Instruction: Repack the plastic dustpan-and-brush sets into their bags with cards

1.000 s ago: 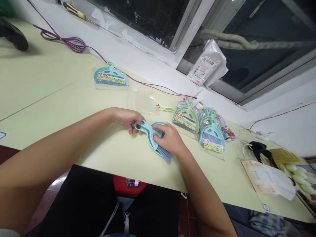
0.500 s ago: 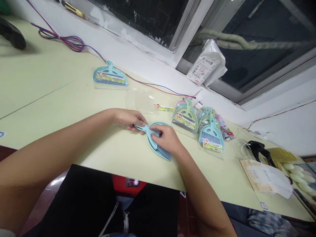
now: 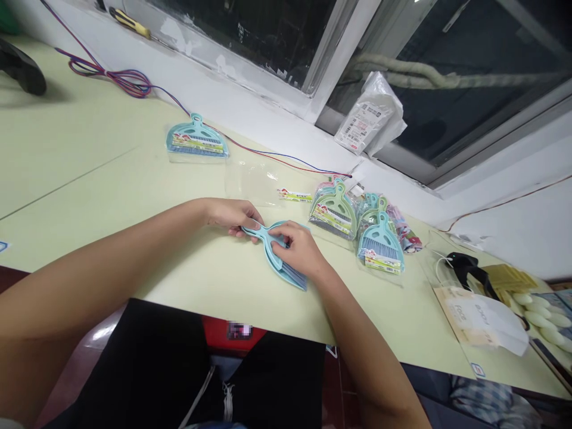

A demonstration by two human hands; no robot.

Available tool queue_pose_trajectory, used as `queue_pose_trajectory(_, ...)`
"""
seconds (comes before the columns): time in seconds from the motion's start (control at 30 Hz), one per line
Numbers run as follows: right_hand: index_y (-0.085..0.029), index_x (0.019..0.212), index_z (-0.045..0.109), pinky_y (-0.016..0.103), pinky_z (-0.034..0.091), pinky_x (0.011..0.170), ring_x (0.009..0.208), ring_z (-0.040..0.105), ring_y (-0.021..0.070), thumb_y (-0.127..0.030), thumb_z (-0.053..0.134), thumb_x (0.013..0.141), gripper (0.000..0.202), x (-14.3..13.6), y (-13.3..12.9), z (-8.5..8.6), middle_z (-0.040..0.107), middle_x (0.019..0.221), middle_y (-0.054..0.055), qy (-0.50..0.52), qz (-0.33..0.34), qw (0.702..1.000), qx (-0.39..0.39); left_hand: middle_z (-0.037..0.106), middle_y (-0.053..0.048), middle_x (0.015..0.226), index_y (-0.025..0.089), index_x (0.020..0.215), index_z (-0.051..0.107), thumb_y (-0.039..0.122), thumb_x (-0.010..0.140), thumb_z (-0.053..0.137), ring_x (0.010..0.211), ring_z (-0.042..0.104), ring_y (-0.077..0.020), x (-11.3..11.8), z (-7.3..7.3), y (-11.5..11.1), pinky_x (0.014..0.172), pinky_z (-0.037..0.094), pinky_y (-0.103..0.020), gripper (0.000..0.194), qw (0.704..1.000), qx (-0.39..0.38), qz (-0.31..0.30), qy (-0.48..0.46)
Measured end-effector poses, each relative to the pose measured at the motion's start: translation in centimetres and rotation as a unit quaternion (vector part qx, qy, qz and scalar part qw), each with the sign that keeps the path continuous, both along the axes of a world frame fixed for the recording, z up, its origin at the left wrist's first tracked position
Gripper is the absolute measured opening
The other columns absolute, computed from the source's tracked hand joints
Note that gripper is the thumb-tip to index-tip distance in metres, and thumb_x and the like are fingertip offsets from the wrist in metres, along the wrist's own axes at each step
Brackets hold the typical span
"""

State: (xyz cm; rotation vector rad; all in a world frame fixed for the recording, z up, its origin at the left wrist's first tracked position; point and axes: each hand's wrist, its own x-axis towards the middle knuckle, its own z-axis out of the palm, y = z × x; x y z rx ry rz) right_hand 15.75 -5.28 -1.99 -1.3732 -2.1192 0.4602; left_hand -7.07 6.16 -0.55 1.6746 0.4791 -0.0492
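Observation:
A light-blue dustpan with a brush fitted in it lies low over the table in front of me, its handle pointing left. My left hand pinches the handle end between thumb and fingers. My right hand grips the brush and pan near the middle, fingers on top, covering part of the bristles. Just behind them are a flat clear plastic bag and a loose green-and-white label strip.
One bagged blue set lies at the back left. Bagged green and blue sets are grouped on the right. Coiled red-and-blue wire runs along the wall. A paper packet lies at far right.
The view has shifted very slightly. Both hands keep the same hold on the blue set.

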Motion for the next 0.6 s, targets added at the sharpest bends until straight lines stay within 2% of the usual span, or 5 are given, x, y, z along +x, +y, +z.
queue_pose_trajectory(0.23,-0.022,0.108,0.077,0.029,0.050,0.074,0.078,0.061,0.0156,-0.015,0.066,0.084,0.028,0.1,0.0,-0.1,0.071,0.098,0.004,-0.003,0.007,1.000,-0.001,0.065,-0.008,0.077,0.016,0.093,0.077,0.046,0.090,0.065,0.056,0.046,-0.0116,0.0,0.2,-0.1,0.047,0.033,-0.024,0.032,1.000,0.001,-0.013,-0.002)
queue_pose_trajectory(0.43,-0.023,0.113,0.077,0.037,0.050,0.093,0.099,0.065,0.0223,-0.015,0.062,0.089,0.029,0.1,-0.2,0.8,0.076,0.106,0.006,-0.064,0.027,0.997,0.026,0.061,-0.006,0.071,0.017,0.086,0.074,0.049,0.090,0.065,0.056,0.045,-0.0122,0.1,0.6,-0.3,0.049,0.033,-0.025,0.034,0.999,-0.005,0.011,0.033)
queue_pose_trajectory(0.6,-0.025,0.113,0.078,0.039,0.050,0.096,0.102,0.066,0.0233,-0.015,0.063,0.089,0.030,0.1,-0.2,1.0,0.077,0.108,0.005,-0.057,0.023,0.997,0.042,0.060,-0.006,0.074,0.017,0.087,0.074,0.049,0.090,0.064,0.058,0.045,-0.0123,0.0,0.4,-0.2,0.050,0.033,-0.025,0.034,1.000,-0.007,0.004,0.028)
